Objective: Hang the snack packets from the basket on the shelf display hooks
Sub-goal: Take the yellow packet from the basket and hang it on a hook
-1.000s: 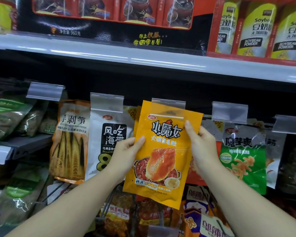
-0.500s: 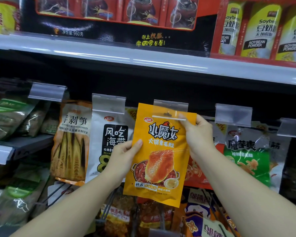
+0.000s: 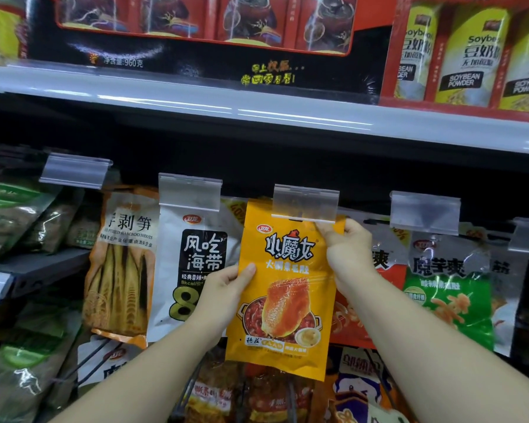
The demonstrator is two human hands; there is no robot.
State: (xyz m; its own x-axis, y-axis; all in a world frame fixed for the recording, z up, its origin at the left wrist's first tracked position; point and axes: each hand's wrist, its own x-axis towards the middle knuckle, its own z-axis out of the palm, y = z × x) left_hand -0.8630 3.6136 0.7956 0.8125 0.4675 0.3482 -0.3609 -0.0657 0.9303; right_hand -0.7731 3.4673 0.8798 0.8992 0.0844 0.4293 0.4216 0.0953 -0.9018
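Under the grey shelf edge (image 3: 196, 100), on the row of display hooks, I have the orange snack packet (image 3: 284, 288) lifted so its top strip sits behind the clear price-tag holder (image 3: 305, 203) at the tip of the middle hook. My right hand (image 3: 347, 248) pinches the packet's upper right corner, fingers curled onto the film just below that holder. I read this grip as the steering one, since it sits near where the hang hole ought to be and can nudge it onto the wire. My left hand (image 3: 226, 288) grips the left edge about halfway down, thumb on the printed face and fingers behind. That lower hold keeps the pouch flat and upright so it does not swing or fold while the top is guided.

The hook wire itself is hidden behind the holder and the packet, so I cannot tell whether the hole has caught it. I judge the hanging step as under way but not finished, because both hands carry the pouch.

Just beside it on the left hangs a white seaweed packet (image 3: 193, 270), and further left a bamboo shoot packet (image 3: 122, 264). A green packet (image 3: 449, 285) hangs to the right. The basket is out of view.
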